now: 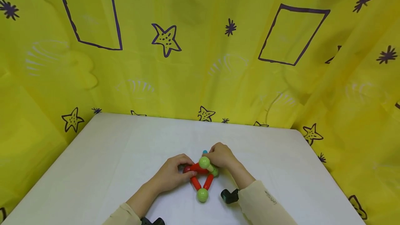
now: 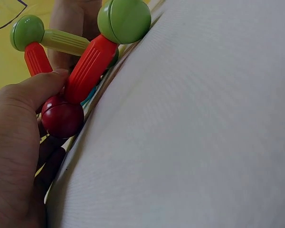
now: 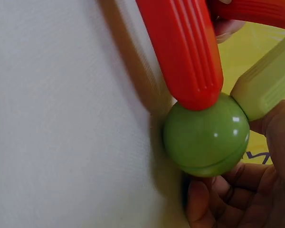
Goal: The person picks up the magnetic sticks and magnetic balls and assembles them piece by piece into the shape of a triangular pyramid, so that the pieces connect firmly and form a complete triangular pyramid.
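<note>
A construction of magnetic rods and balls stands on the table between both hands. Its red rods (image 1: 196, 183) meet a near green ball (image 1: 202, 194), and a pale green rod (image 2: 64, 42) leads to a raised green ball (image 1: 204, 162). My left hand (image 1: 171, 173) grips the construction at the dark red ball (image 2: 62, 117), thumb against a red rod. On the far right side, my right hand (image 1: 221, 155) is beside another green ball (image 3: 206, 135), fingers curled behind it. It pinches a blue rod (image 1: 205, 152), of which only the end shows; the rest is hidden.
The white-covered table (image 1: 140, 138) extends around the hands. A yellow curtain (image 1: 193, 72) with drawn stars and frames surrounds its back and sides. Black wrist cameras (image 1: 229, 196) sit near the beige cuffs.
</note>
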Action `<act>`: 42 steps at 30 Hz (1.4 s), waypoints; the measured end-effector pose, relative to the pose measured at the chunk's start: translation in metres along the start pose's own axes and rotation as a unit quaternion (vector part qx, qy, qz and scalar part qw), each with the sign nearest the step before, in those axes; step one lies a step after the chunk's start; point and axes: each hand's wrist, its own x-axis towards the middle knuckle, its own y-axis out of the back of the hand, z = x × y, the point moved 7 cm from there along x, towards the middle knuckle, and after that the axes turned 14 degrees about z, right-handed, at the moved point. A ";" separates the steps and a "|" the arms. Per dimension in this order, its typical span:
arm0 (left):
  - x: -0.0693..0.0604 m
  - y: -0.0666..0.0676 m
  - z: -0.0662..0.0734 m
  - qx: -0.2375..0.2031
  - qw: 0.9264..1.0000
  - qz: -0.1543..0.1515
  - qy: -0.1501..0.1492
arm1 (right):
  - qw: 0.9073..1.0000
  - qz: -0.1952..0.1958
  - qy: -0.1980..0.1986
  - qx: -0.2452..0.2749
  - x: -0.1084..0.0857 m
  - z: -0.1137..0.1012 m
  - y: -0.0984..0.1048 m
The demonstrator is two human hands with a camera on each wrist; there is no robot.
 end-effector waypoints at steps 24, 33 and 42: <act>0.000 0.001 -0.002 0.011 1.000 -0.003 0.007 | 0.982 0.044 -0.045 0.176 -0.028 0.039 0.038; 0.000 -0.001 -0.001 0.008 1.000 -0.007 0.004 | 0.970 -0.027 -0.004 0.243 -0.042 0.033 0.046; 0.000 0.001 -0.001 0.018 1.000 -0.001 0.008 | 0.963 -0.105 0.063 0.239 -0.051 0.018 0.045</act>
